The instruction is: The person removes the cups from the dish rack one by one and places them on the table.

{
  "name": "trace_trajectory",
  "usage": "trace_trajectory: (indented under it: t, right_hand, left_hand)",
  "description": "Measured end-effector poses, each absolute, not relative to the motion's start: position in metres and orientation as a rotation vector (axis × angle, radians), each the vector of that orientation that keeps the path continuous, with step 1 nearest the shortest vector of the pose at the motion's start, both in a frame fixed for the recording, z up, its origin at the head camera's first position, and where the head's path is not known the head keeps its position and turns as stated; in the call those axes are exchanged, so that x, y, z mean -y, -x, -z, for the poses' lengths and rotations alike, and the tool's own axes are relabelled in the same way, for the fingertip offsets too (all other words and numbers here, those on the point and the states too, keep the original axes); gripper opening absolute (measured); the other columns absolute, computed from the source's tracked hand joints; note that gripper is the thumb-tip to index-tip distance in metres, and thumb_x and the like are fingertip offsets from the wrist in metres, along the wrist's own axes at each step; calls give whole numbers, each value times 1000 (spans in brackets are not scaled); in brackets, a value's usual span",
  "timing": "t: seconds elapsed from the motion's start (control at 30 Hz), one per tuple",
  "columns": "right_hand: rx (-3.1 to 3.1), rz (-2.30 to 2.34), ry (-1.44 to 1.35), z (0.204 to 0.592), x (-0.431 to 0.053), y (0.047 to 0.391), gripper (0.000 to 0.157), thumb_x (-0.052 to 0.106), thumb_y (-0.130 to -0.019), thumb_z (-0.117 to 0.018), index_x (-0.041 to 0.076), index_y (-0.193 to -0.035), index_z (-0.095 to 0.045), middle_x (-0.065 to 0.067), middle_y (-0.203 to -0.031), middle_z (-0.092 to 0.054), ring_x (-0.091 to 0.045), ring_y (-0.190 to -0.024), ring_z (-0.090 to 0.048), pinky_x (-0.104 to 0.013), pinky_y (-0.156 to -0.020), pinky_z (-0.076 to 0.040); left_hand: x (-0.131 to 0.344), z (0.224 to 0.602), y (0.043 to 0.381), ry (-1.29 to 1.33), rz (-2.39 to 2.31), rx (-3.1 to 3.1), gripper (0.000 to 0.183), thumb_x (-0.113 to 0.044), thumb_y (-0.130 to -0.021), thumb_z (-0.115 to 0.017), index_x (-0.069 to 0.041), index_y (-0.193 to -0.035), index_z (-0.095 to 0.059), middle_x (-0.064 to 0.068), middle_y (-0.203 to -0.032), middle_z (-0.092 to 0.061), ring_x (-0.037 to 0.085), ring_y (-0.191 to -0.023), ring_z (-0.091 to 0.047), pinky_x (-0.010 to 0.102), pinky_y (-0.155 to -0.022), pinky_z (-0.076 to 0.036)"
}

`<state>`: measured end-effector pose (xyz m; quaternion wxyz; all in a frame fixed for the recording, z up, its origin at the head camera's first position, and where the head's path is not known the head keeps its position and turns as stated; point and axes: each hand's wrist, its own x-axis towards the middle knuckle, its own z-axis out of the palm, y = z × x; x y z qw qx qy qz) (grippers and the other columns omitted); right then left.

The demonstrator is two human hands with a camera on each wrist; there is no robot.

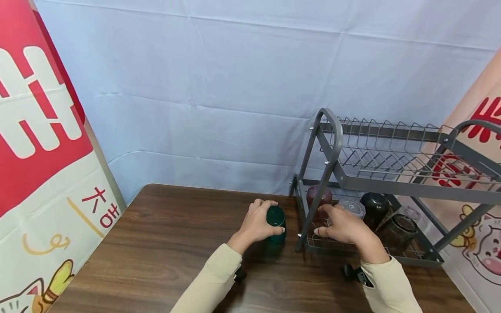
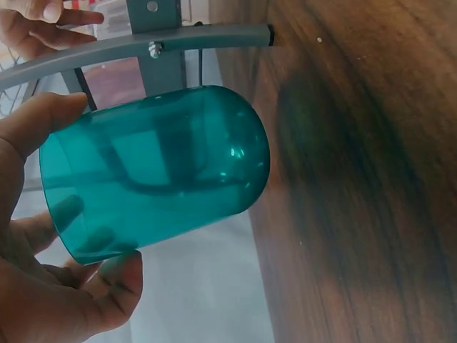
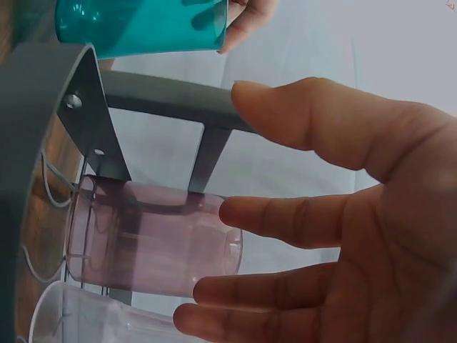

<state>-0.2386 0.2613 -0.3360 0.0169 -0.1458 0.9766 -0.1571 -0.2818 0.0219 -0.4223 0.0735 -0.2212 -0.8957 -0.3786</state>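
Observation:
A translucent teal cup (image 1: pixel 276 217) stands upright just left of the dish rack, its rounded base toward the tabletop. My left hand (image 1: pixel 256 222) holds it near the rim, thumb on one side and fingers on the other, as the left wrist view shows. Inside the rack's lower tier is a pinkish-purple cup (image 3: pixel 153 236). My right hand (image 1: pixel 344 224) reaches into that tier, fingers spread and extended. Its fingertips (image 3: pixel 235 211) overlap the pinkish cup in the right wrist view, and nothing is gripped. Beside that cup sits a clear cup (image 1: pixel 352 208), partly behind the right hand.
The grey two-tier dish rack (image 1: pixel 391 184) stands on the right of the wooden table (image 1: pixel 156 243). Its lower tier also bears a black cup (image 1: pixel 375 206) and a brown glass (image 1: pixel 401 228). A pale cloth (image 1: pixel 195 87) hangs behind the table.

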Motion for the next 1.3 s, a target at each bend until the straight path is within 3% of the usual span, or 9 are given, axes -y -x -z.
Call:
trace_trajectory:
  t: [0.27,0.57,0.9,1.07,1.3]
  right_hand:
    - [-3059,490,394,334,-262,245,57,26,-74,-76,-3,-119,-56,-17,-98,-55,-32,-88,-52,-48,-69,-44]
    - [-3079,502,475,327,-263,255,46,23,-74,-77,-1,-109,-58,-10,-85,-56,-28,-82,-52,-45,-65,-44]
    - [-3070,591,597,324,-265,270,25,7,-72,-73,1,-93,-59,-1,-69,-57,-17,-60,-50,-35,-54,-43]
    - [-3086,524,491,320,-265,276,26,9,-76,-72,-1,-94,-57,-3,-66,-53,-22,-62,-48,-36,-54,-40]
    - [-3042,489,370,313,-266,284,40,13,-80,-69,-7,-109,-50,-8,-69,-54,-26,-64,-49,-39,-57,-39]
  left_hand:
    - [-28,425,289,635,1056,2747,67,-38,-72,-79,-17,-130,-52,9,-120,-45,26,-104,-42,39,-77,-45]
    - [-31,428,300,600,1079,2767,67,-38,-72,-78,-17,-130,-52,11,-122,-45,28,-107,-42,40,-78,-45]
    - [-37,431,311,547,1130,2768,66,-38,-73,-78,-18,-130,-52,13,-128,-42,30,-112,-41,41,-78,-45]
    - [-41,434,315,531,1131,2768,66,-38,-73,-78,-19,-130,-52,12,-127,-42,29,-110,-41,40,-79,-45]
    - [-46,433,320,536,1172,2741,67,-35,-74,-77,-14,-133,-51,14,-127,-43,30,-110,-39,42,-81,-43]
